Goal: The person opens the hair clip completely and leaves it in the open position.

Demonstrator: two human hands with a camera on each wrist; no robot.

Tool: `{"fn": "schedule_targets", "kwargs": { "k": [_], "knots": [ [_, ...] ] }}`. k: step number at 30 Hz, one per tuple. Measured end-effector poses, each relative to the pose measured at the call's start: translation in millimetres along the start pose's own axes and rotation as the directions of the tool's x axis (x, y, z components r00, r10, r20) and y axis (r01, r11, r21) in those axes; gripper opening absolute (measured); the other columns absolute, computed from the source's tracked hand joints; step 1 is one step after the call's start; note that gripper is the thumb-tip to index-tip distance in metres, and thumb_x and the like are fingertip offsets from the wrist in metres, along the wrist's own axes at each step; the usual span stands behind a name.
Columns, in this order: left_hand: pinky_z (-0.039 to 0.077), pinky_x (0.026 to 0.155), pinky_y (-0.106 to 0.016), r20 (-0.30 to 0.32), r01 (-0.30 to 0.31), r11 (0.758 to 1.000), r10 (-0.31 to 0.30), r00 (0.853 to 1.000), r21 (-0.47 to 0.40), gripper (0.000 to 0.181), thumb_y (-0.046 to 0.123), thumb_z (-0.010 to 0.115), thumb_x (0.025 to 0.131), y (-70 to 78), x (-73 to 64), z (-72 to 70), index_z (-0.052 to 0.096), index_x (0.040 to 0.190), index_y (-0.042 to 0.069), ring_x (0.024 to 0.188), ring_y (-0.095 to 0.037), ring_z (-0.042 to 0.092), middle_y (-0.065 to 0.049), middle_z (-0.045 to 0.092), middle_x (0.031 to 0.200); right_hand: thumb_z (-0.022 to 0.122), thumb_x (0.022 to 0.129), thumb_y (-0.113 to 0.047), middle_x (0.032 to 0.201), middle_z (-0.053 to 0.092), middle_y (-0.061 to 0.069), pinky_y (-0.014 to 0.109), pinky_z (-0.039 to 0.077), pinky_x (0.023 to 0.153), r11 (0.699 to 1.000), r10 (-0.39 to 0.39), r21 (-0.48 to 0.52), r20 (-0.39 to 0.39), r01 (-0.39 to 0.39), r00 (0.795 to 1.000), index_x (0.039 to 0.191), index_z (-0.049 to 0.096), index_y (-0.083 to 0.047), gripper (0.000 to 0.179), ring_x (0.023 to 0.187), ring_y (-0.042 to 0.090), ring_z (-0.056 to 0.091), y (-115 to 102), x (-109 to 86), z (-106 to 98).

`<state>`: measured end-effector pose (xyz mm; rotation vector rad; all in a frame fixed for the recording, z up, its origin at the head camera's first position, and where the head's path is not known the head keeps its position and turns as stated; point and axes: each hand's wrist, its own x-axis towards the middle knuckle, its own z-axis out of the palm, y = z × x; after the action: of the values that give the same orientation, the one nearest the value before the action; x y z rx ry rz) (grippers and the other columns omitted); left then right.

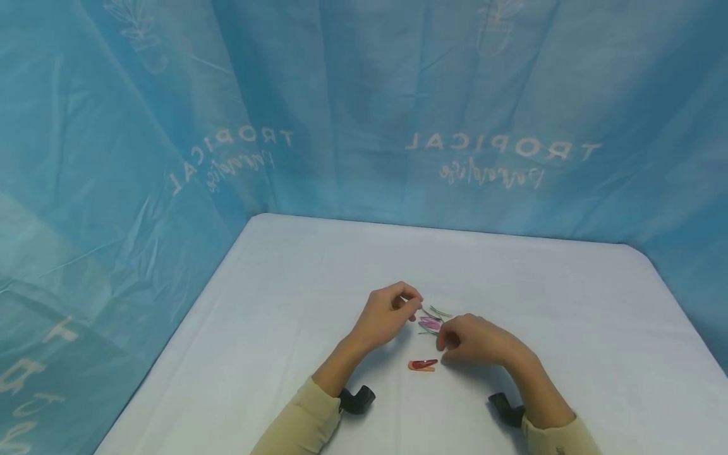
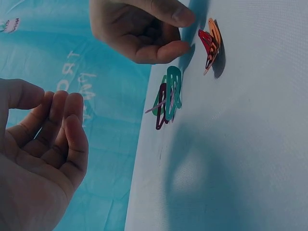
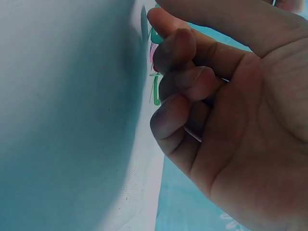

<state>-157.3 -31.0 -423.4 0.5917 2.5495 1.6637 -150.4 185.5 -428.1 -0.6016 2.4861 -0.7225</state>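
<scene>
A small cluster of snap hair clips [image 1: 430, 323] in pink, green, teal and maroon lies on the white table; a teal clip [image 2: 169, 96] shows at its front in the left wrist view. My left hand [image 1: 389, 309] hovers just left of the cluster, thumb tip close to loosely bent fingers, with nothing seen between them. At the cluster's right side is my right hand [image 1: 474, 339], its fingers loosely curled and no clip visible in it. Nearer to me, a red clip [image 1: 421, 364] overlaps an orange clip [image 1: 429, 369], both just left of the right thumb.
White cloth covers the table [image 1: 284, 284]. Blue printed curtains [image 1: 364, 114] hang along its far and left edges. Dark camera mounts stick out from both wrists, one by the left sleeve [image 1: 301, 423] and one by the right.
</scene>
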Motion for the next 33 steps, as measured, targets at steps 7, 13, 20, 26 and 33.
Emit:
{"fn": "schedule_targets", "kwargs": {
  "k": [7,13,20,26,33],
  "knots": [
    [0.044,0.055,-0.026,-0.004,-0.001,1.0,0.001,1.0,0.01,0.012,0.027,0.057,0.095,-2.0,-2.6,-1.4,0.065,0.1,0.021,0.071,-0.022,0.063,0.003,0.066,0.081,0.076,0.077,-0.015,0.068,0.054,-0.006,0.03,0.041,0.059,0.999,-0.025,-0.03,0.021,0.026,0.999,0.082,0.065,-0.02,0.012,0.065,0.012,0.05,-3.0,1.4,3.5],
    [0.044,0.055,-0.026,-0.007,-0.007,1.0,0.007,1.0,0.015,0.013,0.026,0.056,0.095,0.7,-1.1,-1.7,0.065,0.101,0.019,0.07,-0.024,0.063,0.001,0.066,0.081,0.077,0.075,-0.015,0.068,0.055,-0.004,0.031,0.041,0.059,1.0,0.003,-0.029,0.026,-0.003,1.0,0.08,0.064,-0.02,0.015,0.064,0.013,0.05,-4.7,3.7,5.3],
    [0.043,0.051,-0.026,-0.008,-0.002,1.0,0.002,1.0,0.022,0.01,0.026,0.057,0.095,0.0,-0.4,-0.2,0.064,0.099,0.022,0.066,-0.015,0.061,0.004,0.065,0.078,0.076,0.076,-0.016,0.067,0.055,-0.006,0.03,0.042,0.059,0.998,-0.04,-0.039,0.031,0.041,0.999,0.078,0.064,-0.023,0.014,0.063,0.011,0.05,-4.3,6.6,9.3],
    [0.043,0.051,-0.026,-0.001,-0.01,1.0,0.01,1.0,0.02,0.013,0.027,0.056,0.095,-0.7,1.0,-0.1,0.065,0.101,0.019,0.065,-0.014,0.06,0.003,0.066,0.077,0.072,0.078,-0.015,0.064,0.054,-0.009,0.028,0.042,0.057,0.995,-0.083,-0.058,0.023,0.085,0.996,0.075,0.065,-0.023,0.011,0.06,0.009,0.05,-4.2,6.9,8.6],
    [0.044,0.053,-0.027,0.01,0.008,1.0,-0.008,1.0,0.026,0.009,0.028,0.056,0.095,-1.3,0.7,1.0,0.064,0.099,0.025,0.068,-0.017,0.062,0.008,0.064,0.077,0.072,0.079,-0.015,0.063,0.056,-0.011,0.027,0.042,0.057,0.994,-0.084,-0.062,0.029,0.086,0.996,0.072,0.065,-0.025,0.014,0.059,0.008,0.05,-5.1,6.6,9.1]
  ]
}}
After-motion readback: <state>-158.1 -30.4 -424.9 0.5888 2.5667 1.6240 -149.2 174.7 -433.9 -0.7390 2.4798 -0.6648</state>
